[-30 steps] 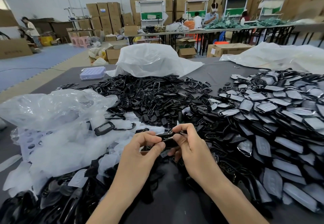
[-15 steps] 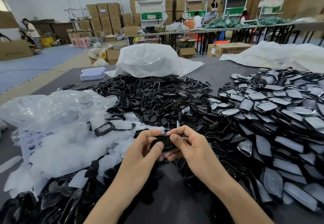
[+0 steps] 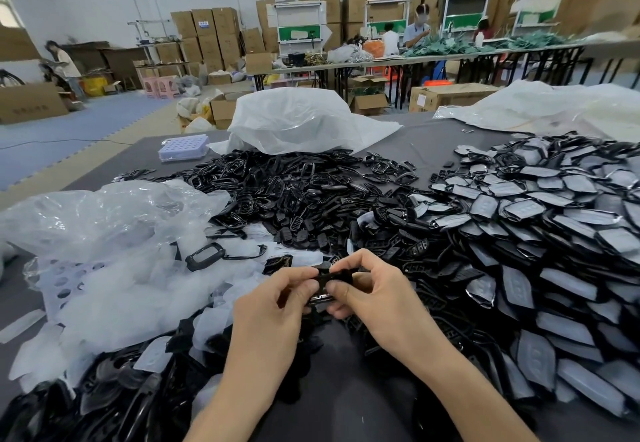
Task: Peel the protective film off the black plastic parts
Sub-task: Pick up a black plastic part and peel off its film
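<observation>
Spreading over most of the grey table (image 3: 429, 140) is the stock. To the right lies a broad heap of film-covered parts (image 3: 554, 234), grey-faced and overlapping. In the middle is a mound of bare black parts (image 3: 294, 192), and to the left a drift of loose clear film (image 3: 121, 268) (the peelings, by the look of it).

Nearer the front edge, the two hands meet above the table. The left hand (image 3: 270, 313) pinches one end of a small black part (image 3: 325, 282) with thumb and curled fingers. The right hand (image 3: 377, 299) pinches the other end, thumb on top. Neither holds anything else. The part is raised off the table, just in front of the middle mound. Whether any of its film is lifted is too small to tell.

The likeliest trouble is a slip. The piece is small and glossy, held only at the fingertips, and a hard tug on the film could flick it into the parts below, where it would be hard to pick out again. A thin film may also tear and leave a scrap behind, and a nail digging for an edge could mark the surface.
</observation>
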Demonstrator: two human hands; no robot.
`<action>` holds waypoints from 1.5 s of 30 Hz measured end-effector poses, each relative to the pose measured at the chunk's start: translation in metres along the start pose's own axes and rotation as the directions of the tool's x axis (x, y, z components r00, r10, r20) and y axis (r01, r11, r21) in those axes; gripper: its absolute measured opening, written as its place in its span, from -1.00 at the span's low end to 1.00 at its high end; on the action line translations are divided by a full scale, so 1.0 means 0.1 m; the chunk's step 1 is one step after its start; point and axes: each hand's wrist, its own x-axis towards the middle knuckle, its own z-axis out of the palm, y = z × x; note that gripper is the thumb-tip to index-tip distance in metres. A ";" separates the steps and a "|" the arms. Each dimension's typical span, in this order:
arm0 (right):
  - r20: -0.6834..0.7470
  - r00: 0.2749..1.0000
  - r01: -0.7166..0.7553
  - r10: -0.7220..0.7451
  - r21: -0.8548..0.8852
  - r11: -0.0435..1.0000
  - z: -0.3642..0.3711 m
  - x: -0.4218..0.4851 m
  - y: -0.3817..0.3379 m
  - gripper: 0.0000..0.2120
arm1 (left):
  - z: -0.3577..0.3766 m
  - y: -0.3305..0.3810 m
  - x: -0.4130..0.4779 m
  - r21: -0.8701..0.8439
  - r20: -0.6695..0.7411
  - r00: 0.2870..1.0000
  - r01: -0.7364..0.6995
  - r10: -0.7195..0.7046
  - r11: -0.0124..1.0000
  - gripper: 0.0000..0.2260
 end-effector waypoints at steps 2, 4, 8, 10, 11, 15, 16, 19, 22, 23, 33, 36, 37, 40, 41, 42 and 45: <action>-0.055 0.998 -0.015 0.015 0.006 1.000 -0.03 0.02 0.01 -0.77 | 0.01 0.02 0.08 0.141 -0.025 0.993 -0.108 0.113 0.984 -0.78; -0.128 0.991 -0.030 0.039 0.065 0.997 -0.09 0.06 0.03 -0.80 | 0.01 0.02 0.26 0.280 -0.016 0.982 -0.178 0.190 0.943 -0.81; -0.221 0.972 -0.044 0.084 0.179 0.983 -0.17 0.11 0.06 -0.90 | 0.08 -0.08 0.68 0.589 0.238 0.969 -0.201 0.069 0.783 -0.71; -0.248 0.964 -0.050 0.100 0.204 0.978 -0.19 0.11 0.08 -0.90 | 0.13 -0.13 0.78 0.701 0.352 0.935 -0.238 -0.036 0.673 -0.70; -0.266 0.958 -0.052 0.108 0.210 0.976 -0.20 0.11 0.09 -0.90 | 0.14 -0.14 0.80 0.723 0.366 0.930 -0.253 -0.046 0.642 -0.73; -0.341 0.928 -0.042 0.147 0.295 0.954 -0.22 0.14 0.07 -0.90 | 0.08 -0.08 0.76 0.680 0.281 0.951 -0.294 0.131 0.672 -0.91; -0.347 0.924 -0.037 0.161 0.338 0.940 -0.21 0.14 0.05 -0.90 | 0.05 -0.04 0.71 0.597 0.218 0.963 -0.261 0.160 0.758 -0.93; -0.330 0.923 -0.028 0.200 0.460 0.888 -0.19 0.13 0.00 -0.88 | 0.01 0.11 0.47 0.169 0.115 0.988 -0.124 0.106 0.978 -0.93; -0.243 0.944 -0.040 0.224 0.589 0.807 -0.17 0.11 -0.05 -0.84 | 0.10 0.17 0.24 -0.123 0.148 0.989 -0.008 0.026 0.992 -0.94; -0.203 0.954 -0.049 0.220 0.618 0.785 -0.16 0.11 -0.06 -0.83 | 0.13 0.17 0.19 -0.174 0.150 0.989 0.027 -0.001 0.984 -0.95; -0.262 0.955 0.026 0.137 0.536 0.844 -0.16 0.12 -0.06 -0.87 | 0.08 0.18 0.70 0.058 0.146 0.989 -0.041 0.032 0.998 -0.80; -0.252 0.956 0.011 0.152 0.549 0.836 -0.16 0.10 -0.05 -0.86 | -0.11 0.15 1.11 0.285 0.111 0.989 0.060 -0.095 0.957 -0.55; -0.243 0.958 0.004 0.154 0.548 0.837 -0.16 0.09 -0.04 -0.86 | -0.18 0.08 1.17 0.410 0.097 0.993 0.024 -0.069 0.912 -0.59; -0.223 0.964 0.002 0.142 0.543 0.839 -0.16 0.11 -0.05 -0.86 | -0.30 -0.10 1.16 0.647 0.257 0.965 -0.133 -0.051 0.751 -0.70; -0.225 0.964 0.003 0.141 0.542 0.840 -0.16 0.12 -0.04 -0.86 | -0.30 -0.17 1.15 0.702 0.348 0.933 -0.196 -0.089 0.685 -0.68; -0.228 0.963 0.004 0.141 0.540 0.841 -0.16 0.12 -0.03 -0.86 | -0.29 -0.23 1.14 0.746 0.415 0.900 -0.251 -0.136 0.616 -0.66; -0.223 0.964 0.000 0.142 0.537 0.844 -0.15 0.12 0.00 -0.86 | -0.24 -0.32 1.13 0.800 0.430 0.890 -0.297 -0.153 0.521 -0.68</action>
